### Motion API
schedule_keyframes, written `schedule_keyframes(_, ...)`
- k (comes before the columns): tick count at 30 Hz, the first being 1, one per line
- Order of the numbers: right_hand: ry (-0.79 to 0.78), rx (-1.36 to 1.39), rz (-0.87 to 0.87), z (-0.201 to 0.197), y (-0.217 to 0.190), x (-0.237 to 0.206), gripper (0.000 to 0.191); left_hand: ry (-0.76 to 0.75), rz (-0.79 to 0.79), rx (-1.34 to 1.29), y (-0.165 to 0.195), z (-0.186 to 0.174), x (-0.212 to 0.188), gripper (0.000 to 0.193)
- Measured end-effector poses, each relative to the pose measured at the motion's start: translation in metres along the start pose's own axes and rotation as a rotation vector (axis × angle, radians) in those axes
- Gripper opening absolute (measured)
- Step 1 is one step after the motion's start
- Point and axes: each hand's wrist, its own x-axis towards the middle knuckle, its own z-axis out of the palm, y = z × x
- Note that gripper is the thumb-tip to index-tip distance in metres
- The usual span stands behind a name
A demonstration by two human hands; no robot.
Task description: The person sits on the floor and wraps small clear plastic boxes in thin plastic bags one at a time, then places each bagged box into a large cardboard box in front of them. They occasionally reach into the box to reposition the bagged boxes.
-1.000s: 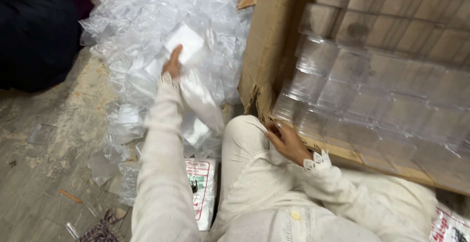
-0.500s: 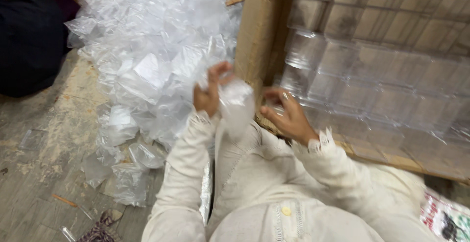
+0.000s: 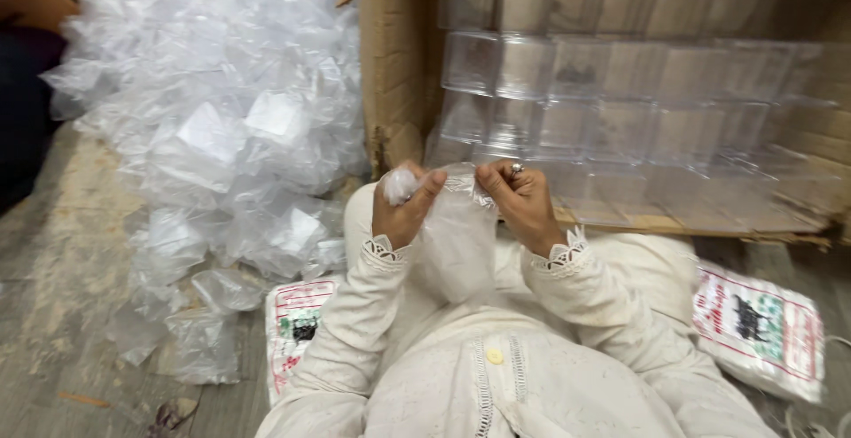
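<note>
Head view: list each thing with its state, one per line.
Clear plastic bag: held up by both hands, hanging limp.
Left hand: pinching the bag's top.
Right hand: pinching the bag's top.
Brown cardboard box: open, on its side.
Clear plastic boxes: stacked inside.

Cream lace-cuffed sleeves, ring on right hand

Clear bag now between both hands.

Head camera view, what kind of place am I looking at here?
Probably a small packing workshop, with the work done on the floor. A big heap of clear plastic bags lies on the worn floor, an open cardboard carton holds stacked clear plastic boxes, and both hands pinch one bag.
</note>
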Motion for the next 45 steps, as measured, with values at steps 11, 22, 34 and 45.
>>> schedule_keyframes(11,0.004,0.462,0.113,-0.033,0.025,-0.051,0.012,-0.194,-0.083,-0.022,-0.073,0.061,-0.023,0.042)
schedule_keyframes(22,0.001,-0.007,0.475,-0.151,0.025,-0.033,0.019,-0.982,-0.383,-0.527,-0.147,0.032,0.089,0.021)
schedule_keyframes(34,0.55,-1.177,-0.28,-0.162,0.069,0.083,0.016,-0.54,0.117,1.191,-0.025,0.114,0.066,0.024)
schedule_keyframes(45,0.02,0.134,0.309,0.0,0.139,-0.007,0.037,-0.243,-0.248,0.945,-0.093,-0.07,0.037,0.028)
